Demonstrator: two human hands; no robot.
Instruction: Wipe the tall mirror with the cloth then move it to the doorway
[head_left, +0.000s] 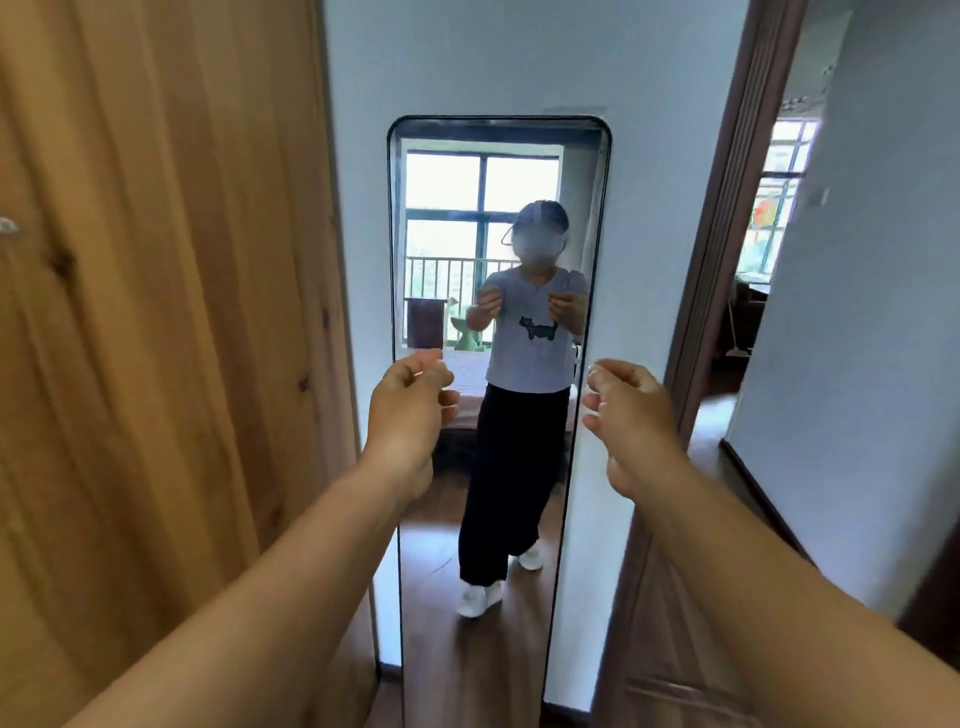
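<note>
- Tall mirror upright at the centre of the view, dark thin frame, rounded top corners, leaning or set against the pale wall.
- Wooden wardrobe panel at 9 o'clock of the mirror, just beside its left edge.
- Doorway with dark brown frame at 3 o'clock, near the mirror, a strip of wall between them.
- Left hand raised at the mirror's left edge, around 8 o'clock of the glass centre; fingers loosely curled, half open, holding nothing. Cannot tell whether touching the frame.
- Right hand raised at the mirror's right edge, at 4 o'clock; fingers curled inward, half open, empty, apparently just clear of the frame.
- Reflected in the glass: a person in a grey top and dark trousers with both hands lifted, a window behind, wood floor below.
- Brown wood floor seen through the doorway.
</note>
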